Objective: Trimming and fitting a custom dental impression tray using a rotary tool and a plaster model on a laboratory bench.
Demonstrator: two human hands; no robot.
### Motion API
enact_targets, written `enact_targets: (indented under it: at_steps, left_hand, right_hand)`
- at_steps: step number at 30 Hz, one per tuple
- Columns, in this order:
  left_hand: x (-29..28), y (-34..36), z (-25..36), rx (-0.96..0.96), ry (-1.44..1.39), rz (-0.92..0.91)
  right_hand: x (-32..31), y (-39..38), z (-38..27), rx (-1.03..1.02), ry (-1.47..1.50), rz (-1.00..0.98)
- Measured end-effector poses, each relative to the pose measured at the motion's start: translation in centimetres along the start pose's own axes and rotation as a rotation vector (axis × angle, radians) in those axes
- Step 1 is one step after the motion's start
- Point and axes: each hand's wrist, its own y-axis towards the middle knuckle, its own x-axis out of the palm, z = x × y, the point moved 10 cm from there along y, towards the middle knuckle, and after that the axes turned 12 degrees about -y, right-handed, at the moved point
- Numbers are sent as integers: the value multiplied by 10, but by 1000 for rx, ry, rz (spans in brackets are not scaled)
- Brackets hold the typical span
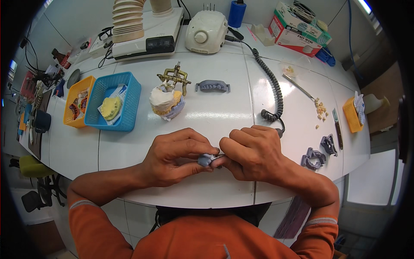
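Close to the table's front edge, my left hand pinches a small blue-grey dental model piece between thumb and fingers. My right hand is wrapped round a rotary handpiece, its body mostly hidden by the fingers. A thin metal tip pokes out from that grip and meets the piece, or nearly so. The handpiece's black coiled cord runs from behind the right hand to the white control box. Beyond my left hand stands a brass articulator with a plaster dental cast on it.
A grey dental arch lies beyond my hands. Blue and yellow baskets stand left. On the right are grey arch pieces, a knife, scattered tooth-like bits and a small orange basket. A suction hose rises behind.
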Motion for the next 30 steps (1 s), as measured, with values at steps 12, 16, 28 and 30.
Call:
enact_targets:
  at_steps: [12,16,28,30]
  left_hand:
    - [0,-1,-3,-17,-37,17]
    - [-1,-3,-5,-15,-57,20]
    - [0,-2,-3,-9,-40,15]
    - [-1,-2,-3,-14,-35,17]
  right_hand:
    - [2,0,0,1,1,-10]
    - [4,0,1,32,-17,-65]
    - [2,-1,0,3,1,-11]
    - [2,0,0,3,-8,-12]
